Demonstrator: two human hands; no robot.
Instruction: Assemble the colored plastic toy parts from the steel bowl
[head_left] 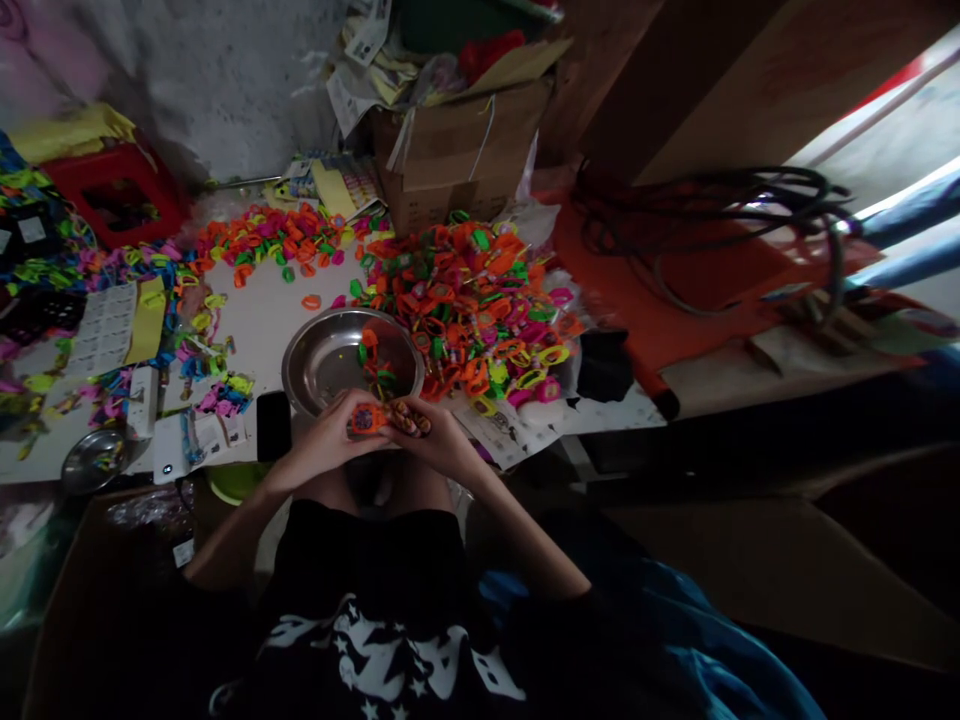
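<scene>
My left hand is closed around an orange plastic piece with a printed square face, which looks like a toy watch. Beside it, my right hand is closed on a small bunch of brown-and-tan patterned pieces, too small to name. The two hands meet over the near rim of a steel bowl. Inside the bowl's right side lie several orange and green toy watches. Just right of the bowl rises a large heap of bright toy watches.
A black phone and a white power strip lie to the left. Sticker sheets, a red stool and scattered colourful parts cover the far left. Behind the heap stands a cardboard box. Black cable coils at right.
</scene>
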